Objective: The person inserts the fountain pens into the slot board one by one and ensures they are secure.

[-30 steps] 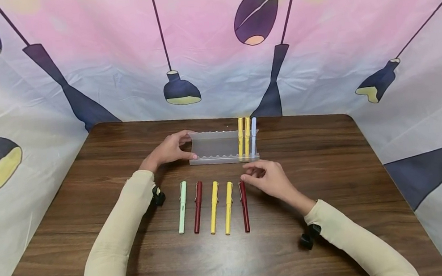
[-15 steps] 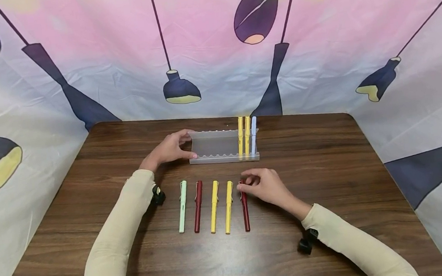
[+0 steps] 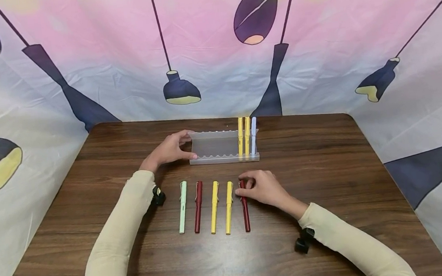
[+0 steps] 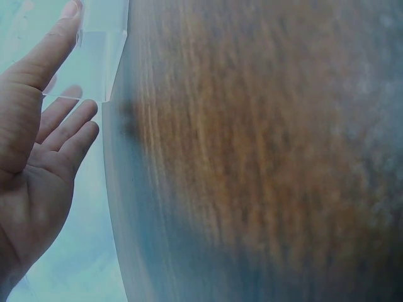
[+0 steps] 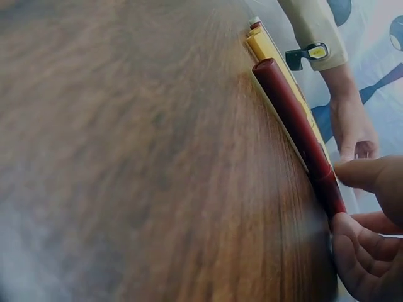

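Note:
My left hand (image 3: 169, 148) holds the left end of a clear plastic pen rack (image 3: 214, 147), thumb at its front edge and fingers behind. In the left wrist view the thumb lies against the clear plastic (image 4: 104, 53). Two yellow pens (image 3: 247, 136) and a light blue pen (image 3: 254, 135) stand side by side in the rack's right end. My right hand (image 3: 264, 188) has thumb and curled fingers around the clip end of the rightmost dark red pen (image 3: 246, 214), which lies on the table. In the right wrist view the thumb and fingertips sit on either side of this pen (image 5: 293, 116).
Left of the gripped pen lie two more yellow pens (image 3: 229, 209), another dark red pen (image 3: 198, 208) and a light green pen (image 3: 182, 207), roughly parallel on the brown wooden table (image 3: 178, 273). A lamp-patterned cloth (image 3: 210, 35) hangs beyond the table's far edge.
My right hand has come down and slightly left, its thumb passing across the dark red pen to its left side. The left hand, rack and pens have not visibly moved.

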Demonstrator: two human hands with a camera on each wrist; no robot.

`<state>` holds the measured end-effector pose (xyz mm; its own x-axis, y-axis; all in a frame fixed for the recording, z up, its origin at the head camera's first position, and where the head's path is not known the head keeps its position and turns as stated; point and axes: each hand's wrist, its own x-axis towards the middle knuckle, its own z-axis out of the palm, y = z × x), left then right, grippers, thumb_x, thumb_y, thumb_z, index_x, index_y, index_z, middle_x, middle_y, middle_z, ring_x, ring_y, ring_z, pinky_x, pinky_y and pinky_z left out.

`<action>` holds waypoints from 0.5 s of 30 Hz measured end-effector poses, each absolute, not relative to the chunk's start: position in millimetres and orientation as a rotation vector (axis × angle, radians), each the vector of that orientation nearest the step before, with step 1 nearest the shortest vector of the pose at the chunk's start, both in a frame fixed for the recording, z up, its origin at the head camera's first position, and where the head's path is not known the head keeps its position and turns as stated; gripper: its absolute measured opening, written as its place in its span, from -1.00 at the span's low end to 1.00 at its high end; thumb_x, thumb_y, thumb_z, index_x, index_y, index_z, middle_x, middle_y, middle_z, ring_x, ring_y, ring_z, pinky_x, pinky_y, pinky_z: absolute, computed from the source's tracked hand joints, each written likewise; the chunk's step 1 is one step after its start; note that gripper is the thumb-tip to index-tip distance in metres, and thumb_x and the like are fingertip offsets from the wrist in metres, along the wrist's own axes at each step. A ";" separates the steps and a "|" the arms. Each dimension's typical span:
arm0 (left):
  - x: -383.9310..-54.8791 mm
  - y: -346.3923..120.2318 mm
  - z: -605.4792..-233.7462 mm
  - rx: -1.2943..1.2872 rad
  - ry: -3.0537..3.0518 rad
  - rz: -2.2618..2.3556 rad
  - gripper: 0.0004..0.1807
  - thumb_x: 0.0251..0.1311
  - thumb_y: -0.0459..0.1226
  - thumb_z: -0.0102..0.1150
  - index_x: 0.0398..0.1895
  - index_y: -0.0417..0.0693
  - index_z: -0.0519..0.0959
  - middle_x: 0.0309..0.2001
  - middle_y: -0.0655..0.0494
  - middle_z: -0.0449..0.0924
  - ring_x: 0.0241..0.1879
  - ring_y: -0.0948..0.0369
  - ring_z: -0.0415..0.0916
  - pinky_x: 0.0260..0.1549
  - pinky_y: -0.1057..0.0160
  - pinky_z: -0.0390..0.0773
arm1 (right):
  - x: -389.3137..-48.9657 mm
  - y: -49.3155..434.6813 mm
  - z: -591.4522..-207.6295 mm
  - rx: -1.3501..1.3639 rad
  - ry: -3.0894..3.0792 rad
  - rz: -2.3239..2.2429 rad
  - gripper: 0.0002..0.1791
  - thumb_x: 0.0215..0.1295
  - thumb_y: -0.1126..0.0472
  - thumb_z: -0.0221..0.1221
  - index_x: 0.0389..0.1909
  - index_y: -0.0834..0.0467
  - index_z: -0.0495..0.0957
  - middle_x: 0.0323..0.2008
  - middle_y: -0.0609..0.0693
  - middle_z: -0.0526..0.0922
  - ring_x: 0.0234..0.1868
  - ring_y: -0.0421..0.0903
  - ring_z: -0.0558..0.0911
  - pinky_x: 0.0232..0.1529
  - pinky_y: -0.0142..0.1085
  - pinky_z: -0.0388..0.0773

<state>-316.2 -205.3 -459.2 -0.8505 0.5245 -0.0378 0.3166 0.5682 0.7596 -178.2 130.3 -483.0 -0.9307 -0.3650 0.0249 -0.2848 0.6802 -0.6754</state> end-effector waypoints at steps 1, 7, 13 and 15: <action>-316.4 -205.4 -459.6 0.697 2.544 1.155 -0.04 0.08 -0.08 0.57 0.51 -0.07 0.27 0.48 -0.21 0.29 0.47 -0.10 0.29 0.43 -0.12 0.33 | -178.0 129.9 -482.3 -0.534 2.771 -1.083 -0.49 0.18 -0.03 0.49 0.07 0.17 0.71 -0.58 -0.25 0.61 -0.59 -0.27 0.53 -0.51 -0.37 0.44; -316.3 -205.9 -460.5 0.694 2.541 1.154 -0.04 0.09 -0.07 0.57 0.52 -0.06 0.27 0.49 -0.21 0.28 0.47 -0.10 0.28 0.43 -0.12 0.32 | -177.2 127.9 -479.1 -0.515 2.748 -1.073 -0.55 0.19 0.05 0.48 0.04 0.20 0.72 -0.59 -0.22 0.61 -0.61 -0.27 0.53 -0.55 -0.38 0.46; -315.8 -206.1 -460.1 0.692 2.540 1.160 -0.05 0.10 -0.08 0.57 0.51 -0.06 0.27 0.48 -0.21 0.30 0.47 -0.10 0.28 0.43 -0.12 0.32 | -177.8 127.4 -479.0 -0.512 2.758 -1.061 -0.59 0.20 0.09 0.47 0.01 0.21 0.72 -0.60 -0.23 0.61 -0.62 -0.28 0.53 -0.56 -0.39 0.46; -316.0 -206.2 -460.1 0.695 2.539 1.164 -0.05 0.09 -0.08 0.57 0.51 -0.06 0.27 0.48 -0.22 0.30 0.47 -0.10 0.28 0.43 -0.11 0.32 | -177.7 127.4 -478.7 -0.510 2.762 -1.063 -0.60 0.19 0.09 0.46 -0.01 0.21 0.72 -0.60 -0.23 0.61 -0.63 -0.28 0.53 -0.56 -0.39 0.46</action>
<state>-316.0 -206.2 -460.1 -0.8510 0.5238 -0.0374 0.3136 0.5640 0.7639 -177.7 127.4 -478.7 -0.9331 -0.3596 -0.0068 -0.2622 0.6931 -0.6715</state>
